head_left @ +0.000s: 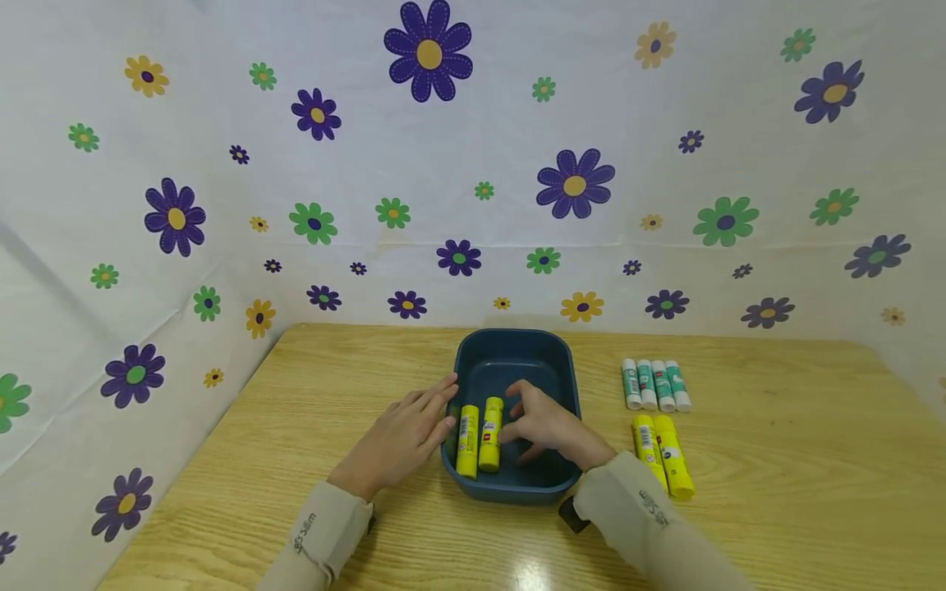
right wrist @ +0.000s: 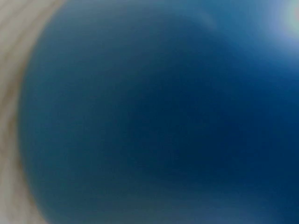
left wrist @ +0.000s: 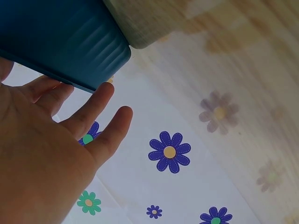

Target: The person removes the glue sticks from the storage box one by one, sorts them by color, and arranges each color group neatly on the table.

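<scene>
A dark blue plastic bin point(head_left: 517, 495) stands on the table. Inside it, along the left side, lie two yellow glue sticks: an outer glue stick point(head_left: 467, 443) and an inner glue stick point(head_left: 491, 435), side by side. My right hand point(head_left: 547, 423) reaches into the bin, fingers spread and loosely bent, with a fingertip right at the inner stick's right side. My left hand point(head_left: 399, 439) rests its extended fingers at the bin's left rim. In the left wrist view the left hand's fingers lie along the rim of the bin point(left wrist: 65, 42). The right wrist view shows only blurred bin wall point(right wrist: 154, 112).
Right of the bin, several small white-and-teal glue sticks point(head_left: 655, 386) lie in a row on the wooden table point(head_left: 355, 369). Nearer, two more yellow glue sticks point(head_left: 674, 460) lie together, close to the right forearm. A flower-printed cloth point(head_left: 488, 156) hangs behind the table.
</scene>
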